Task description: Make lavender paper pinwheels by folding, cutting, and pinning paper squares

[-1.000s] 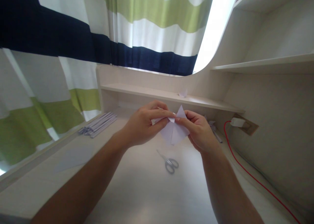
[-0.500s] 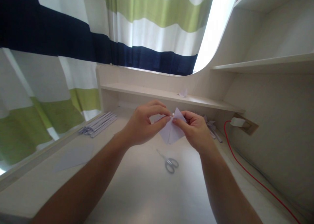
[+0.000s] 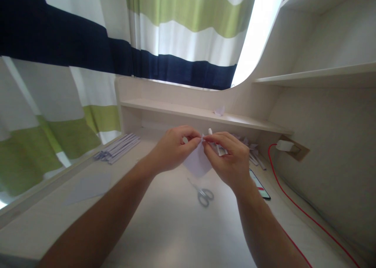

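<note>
A pale lilac folded paper (image 3: 197,162) hangs in the air above the desk, between my two hands. My left hand (image 3: 172,149) pinches its upper left edge with thumb and forefinger. My right hand (image 3: 227,158) is closed on the upper right part, fingers curled over a fold. Small steel scissors (image 3: 204,194) lie on the desk (image 3: 164,229) just below the paper.
A bundle of folded paper strips (image 3: 117,147) lies at the back left, a flat paper sheet (image 3: 88,186) at the left. A phone (image 3: 259,183) and a red cable (image 3: 293,205) lie on the right. A paper scrap (image 3: 219,111) sits on the low shelf (image 3: 176,110).
My right hand has moved left and turned over the paper, folding it tighter. The paper's lower point has swung left. The phone behind my right hand has come into view.
</note>
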The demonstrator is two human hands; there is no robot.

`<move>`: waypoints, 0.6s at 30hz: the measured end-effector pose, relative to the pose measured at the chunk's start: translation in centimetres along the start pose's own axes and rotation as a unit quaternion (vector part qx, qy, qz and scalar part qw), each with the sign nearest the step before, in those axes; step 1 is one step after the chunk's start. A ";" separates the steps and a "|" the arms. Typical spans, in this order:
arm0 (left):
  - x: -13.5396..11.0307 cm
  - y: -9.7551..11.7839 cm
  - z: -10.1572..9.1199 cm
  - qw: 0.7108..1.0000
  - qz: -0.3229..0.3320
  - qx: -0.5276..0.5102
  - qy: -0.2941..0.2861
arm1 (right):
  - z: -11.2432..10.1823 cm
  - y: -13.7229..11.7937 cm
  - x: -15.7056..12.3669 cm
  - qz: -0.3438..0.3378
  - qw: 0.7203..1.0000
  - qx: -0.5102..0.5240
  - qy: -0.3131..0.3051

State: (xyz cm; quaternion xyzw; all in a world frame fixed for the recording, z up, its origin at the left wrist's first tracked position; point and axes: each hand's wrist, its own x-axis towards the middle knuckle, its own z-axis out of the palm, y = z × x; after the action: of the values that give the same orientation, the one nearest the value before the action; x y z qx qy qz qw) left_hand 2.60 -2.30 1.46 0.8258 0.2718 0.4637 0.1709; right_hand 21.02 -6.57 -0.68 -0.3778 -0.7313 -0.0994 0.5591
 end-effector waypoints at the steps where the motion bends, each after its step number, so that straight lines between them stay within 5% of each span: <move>1: 0.0 0.0 0.0 1.000 0.000 0.000 -0.002 | 0.0 0.1 0.0 -0.001 1.000 -0.002 -0.004; 18: 0.0 -0.4 0.0 1.000 -0.011 -0.005 -0.024 | 0.0 0.3 0.1 -0.015 0.998 -0.040 -0.037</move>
State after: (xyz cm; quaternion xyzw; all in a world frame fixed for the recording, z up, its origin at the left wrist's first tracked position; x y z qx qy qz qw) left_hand 2.51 -2.03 1.21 0.8328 0.2739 0.4435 0.1864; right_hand 21.26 -6.33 -0.67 -0.3924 -0.7522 -0.1234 0.5148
